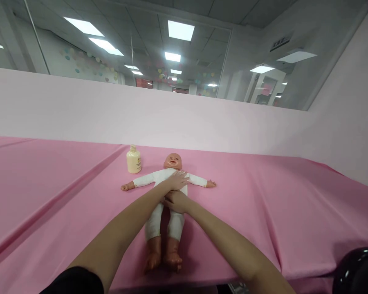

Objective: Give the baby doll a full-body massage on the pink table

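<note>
A baby doll (153, 223) with a white cloth body lies face up on the pink sheet, its head toward the wall and its arms spread. My left hand (177, 180) rests on the doll's chest, fingers stretched out toward its right-side arm in the picture. Lower down, my right hand (177, 201) lies across the doll's belly, pointing left. The two forearms come close together there, and the right hand's fingertips are partly hidden beside the left wrist. Neither hand lifts the doll.
A cream pump bottle (134, 161) stands left of the doll's head. The pink sheet (233, 192) has folds on both sides. Behind it rises a white wall (202, 122) with a window above. A shiny black object (358, 271) sits at the lower right corner.
</note>
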`<state>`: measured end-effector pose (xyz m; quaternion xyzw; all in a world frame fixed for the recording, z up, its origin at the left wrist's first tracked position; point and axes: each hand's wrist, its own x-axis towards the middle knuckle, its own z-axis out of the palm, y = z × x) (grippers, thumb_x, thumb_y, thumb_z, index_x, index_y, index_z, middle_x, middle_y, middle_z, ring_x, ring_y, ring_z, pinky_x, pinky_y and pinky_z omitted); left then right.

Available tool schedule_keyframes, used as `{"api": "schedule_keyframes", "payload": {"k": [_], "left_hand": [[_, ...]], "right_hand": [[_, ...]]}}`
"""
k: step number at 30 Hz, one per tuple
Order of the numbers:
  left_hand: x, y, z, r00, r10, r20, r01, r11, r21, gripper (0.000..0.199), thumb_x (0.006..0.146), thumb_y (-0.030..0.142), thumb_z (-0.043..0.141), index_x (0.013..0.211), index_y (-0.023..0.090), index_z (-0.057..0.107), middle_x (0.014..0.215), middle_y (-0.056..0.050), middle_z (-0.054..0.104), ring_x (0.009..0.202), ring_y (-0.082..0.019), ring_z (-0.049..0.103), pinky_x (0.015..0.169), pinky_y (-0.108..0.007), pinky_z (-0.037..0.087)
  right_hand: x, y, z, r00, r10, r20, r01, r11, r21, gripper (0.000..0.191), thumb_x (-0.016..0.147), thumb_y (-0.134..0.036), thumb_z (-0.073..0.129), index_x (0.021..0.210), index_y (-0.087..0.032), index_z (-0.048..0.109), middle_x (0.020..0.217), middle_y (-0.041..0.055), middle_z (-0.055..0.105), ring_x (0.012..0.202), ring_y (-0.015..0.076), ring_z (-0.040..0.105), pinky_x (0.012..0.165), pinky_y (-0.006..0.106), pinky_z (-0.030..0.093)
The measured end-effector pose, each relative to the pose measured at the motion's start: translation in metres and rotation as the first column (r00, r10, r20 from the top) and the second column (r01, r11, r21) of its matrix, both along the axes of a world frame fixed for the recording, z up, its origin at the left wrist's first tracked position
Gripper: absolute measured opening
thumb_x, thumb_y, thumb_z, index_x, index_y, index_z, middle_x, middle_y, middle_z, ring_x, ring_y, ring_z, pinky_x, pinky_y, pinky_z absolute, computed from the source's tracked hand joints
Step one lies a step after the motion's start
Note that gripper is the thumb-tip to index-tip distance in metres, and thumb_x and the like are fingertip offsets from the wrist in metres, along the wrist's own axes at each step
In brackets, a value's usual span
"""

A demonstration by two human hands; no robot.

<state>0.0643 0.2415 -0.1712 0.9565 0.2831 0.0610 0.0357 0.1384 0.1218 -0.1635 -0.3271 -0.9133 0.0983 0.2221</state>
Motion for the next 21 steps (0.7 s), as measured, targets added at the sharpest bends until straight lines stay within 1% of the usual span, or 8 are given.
{"api": "schedule_keyframes", "payload": {"k": [3, 7, 9, 11, 14, 17, 19, 21], "left_hand": [[-0.026, 0.005, -0.005, 0.997, -0.08, 0.024, 0.079, 0.997, 0.009, 0.05, 0.1, 0.044, 0.023, 0.143, 0.027, 0.041, 0.156, -0.005, 0.022, 0.146, -0.023, 0.013, 0.117, -0.045, 0.009], [-0.056, 0.002, -0.003, 0.997, -0.078, 0.027, 0.078, 0.997, 0.008, 0.049, 0.1, 0.04, 0.026, 0.147, 0.028, 0.033, 0.157, -0.003, 0.021, 0.146, -0.022, 0.01, 0.117, -0.044, 0.008], [-0.071, -0.002, -0.002, 0.996, -0.069, 0.062, 0.07, 0.998, 0.0, 0.05, 0.1, 0.039, 0.027, 0.148, 0.028, 0.029, 0.157, -0.004, 0.02, 0.147, -0.022, 0.01, 0.117, -0.045, 0.008], [-0.084, -0.008, -0.004, 0.993, -0.045, 0.113, 0.047, 0.999, -0.023, 0.052, 0.1, 0.041, 0.026, 0.15, 0.027, 0.025, 0.157, -0.005, 0.019, 0.146, -0.023, 0.009, 0.117, -0.045, 0.01], [-0.095, -0.019, -0.012, 0.976, 0.136, 0.172, -0.123, 0.989, -0.08, 0.056, 0.099, 0.044, 0.023, 0.151, 0.023, 0.02, 0.158, -0.009, 0.016, 0.146, -0.028, 0.009, 0.115, -0.051, 0.016], [-0.091, -0.035, -0.022, 0.91, 0.37, 0.186, -0.352, 0.928, -0.121, 0.06, 0.098, 0.044, 0.024, 0.151, 0.016, 0.018, 0.157, -0.017, 0.012, 0.144, -0.036, 0.011, 0.109, -0.06, 0.021], [-0.081, -0.047, -0.025, 0.888, 0.428, 0.168, -0.417, 0.904, -0.1, 0.062, 0.097, 0.044, 0.027, 0.15, 0.012, 0.02, 0.156, -0.021, 0.013, 0.143, -0.04, 0.012, 0.106, -0.064, 0.023], [-0.07, -0.059, -0.022, 0.907, 0.395, 0.145, -0.391, 0.918, -0.056, 0.063, 0.095, 0.045, 0.031, 0.148, 0.01, 0.027, 0.155, -0.023, 0.016, 0.142, -0.042, 0.014, 0.106, -0.066, 0.022]], "right_hand": [[0.006, 0.001, -0.005, 0.998, 0.054, 0.041, -0.054, 0.998, 0.01, 0.045, 0.099, -0.036, 0.045, 0.14, -0.016, 0.045, 0.135, 0.0092, 0.051, 0.126, 0.0249, 0.046, 0.111, 0.04, 0.033], [0.018, -0.007, -0.004, 0.991, 0.12, 0.056, -0.118, 0.993, -0.03, 0.051, 0.102, -0.039, 0.036, 0.15, -0.02, 0.028, 0.149, 0.0057, 0.033, 0.14, 0.0216, 0.026, 0.119, 0.043, 0.013], [0.024, -0.012, -0.003, 0.991, 0.112, 0.07, -0.107, 0.991, -0.075, 0.051, 0.103, -0.041, 0.031, 0.151, -0.023, 0.023, 0.152, 0.0032, 0.028, 0.142, 0.0204, 0.021, 0.12, 0.044, 0.008], [0.033, -0.015, -0.003, 0.99, 0.106, 0.089, -0.097, 0.99, -0.102, 0.05, 0.104, -0.04, 0.026, 0.152, -0.026, 0.021, 0.153, 0.0009, 0.024, 0.143, 0.0186, 0.018, 0.12, 0.043, 0.009], [0.051, -0.013, -0.006, 0.985, 0.113, 0.128, -0.105, 0.992, -0.064, 0.05, 0.104, -0.041, 0.024, 0.152, -0.028, 0.02, 0.154, -0.0013, 0.02, 0.143, 0.0172, 0.016, 0.12, 0.042, 0.009], [0.072, 0.004, -0.01, 0.986, 0.041, 0.159, -0.041, 0.999, 0.001, 0.051, 0.103, -0.046, 0.028, 0.151, -0.028, 0.024, 0.154, -0.0003, 0.02, 0.144, 0.0202, 0.015, 0.12, 0.046, 0.008], [0.081, 0.022, -0.011, 0.99, -0.054, 0.132, 0.051, 0.998, 0.025, 0.051, 0.103, -0.045, 0.027, 0.149, -0.026, 0.029, 0.153, 0.002, 0.023, 0.143, 0.0219, 0.018, 0.119, 0.048, 0.01], [0.081, 0.041, -0.009, 0.987, -0.15, 0.048, 0.149, 0.989, 0.023, 0.051, 0.103, -0.045, 0.026, 0.147, -0.022, 0.033, 0.151, 0.0044, 0.03, 0.141, 0.022, 0.025, 0.119, 0.047, 0.016]]}}
